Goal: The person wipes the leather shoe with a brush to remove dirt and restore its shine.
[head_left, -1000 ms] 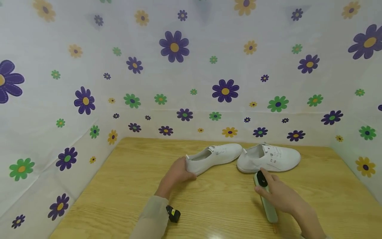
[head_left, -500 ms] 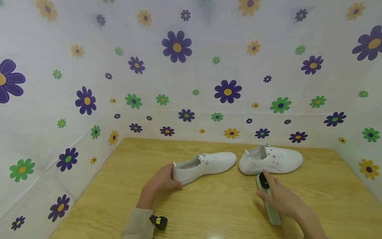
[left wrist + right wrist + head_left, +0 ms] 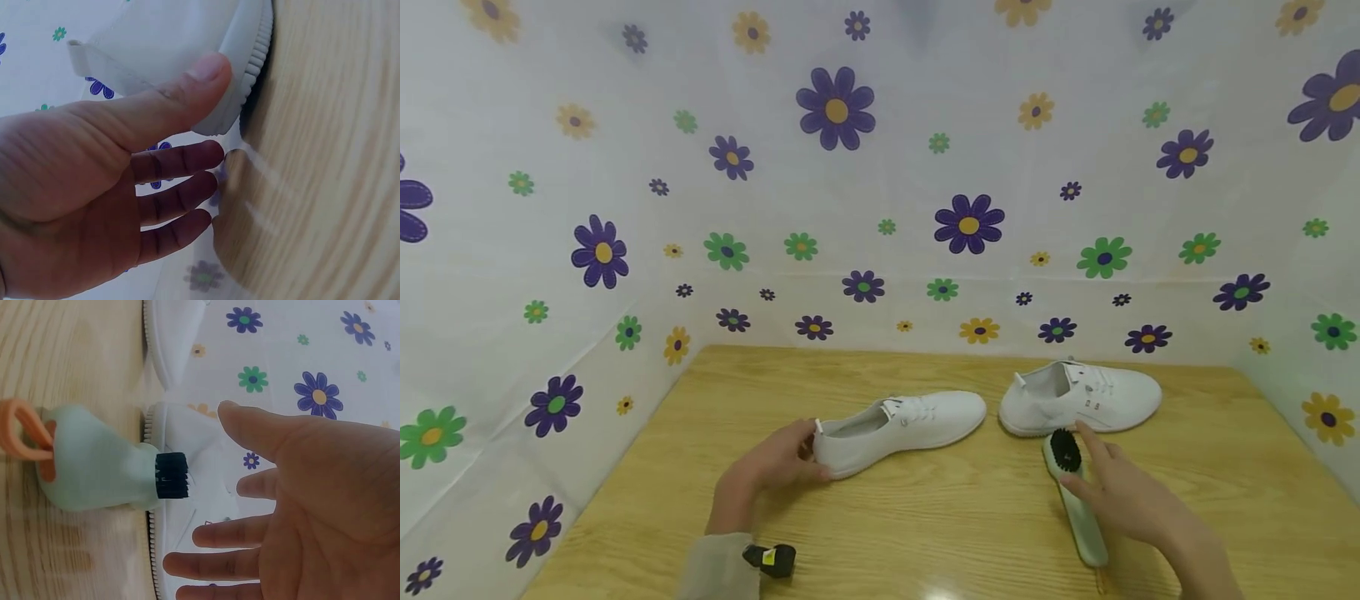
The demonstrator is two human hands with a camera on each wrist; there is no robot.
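A white lace-up shoe [image 3: 917, 425] lies on the wooden table, toe pointing right. My left hand [image 3: 771, 458] is at its heel, thumb pressed on the near side, as the left wrist view [image 3: 169, 100] also shows. Three of its fingers extend past the heel, and the index finger is hidden. A second white shoe [image 3: 1120, 400] stands to the right. In front of it lies a pale green shoe brush [image 3: 1081, 517], black bristles up. Beside and over the brush my right hand [image 3: 1123, 492] hovers, fingers spread, with a gap to the brush in the right wrist view.
The light wood table [image 3: 895, 517] runs back to a white cloth wall [image 3: 880, 183] with printed flowers, which also closes both sides. An orange cord loop [image 3: 25, 428] hangs from the brush handle. A black wrist device [image 3: 775, 560] sits at the left cuff.
My left hand has drawn the left shoe leftward and nearer, opening a gap between it and the other shoe. My right hand has shifted slightly right, off the brush head.
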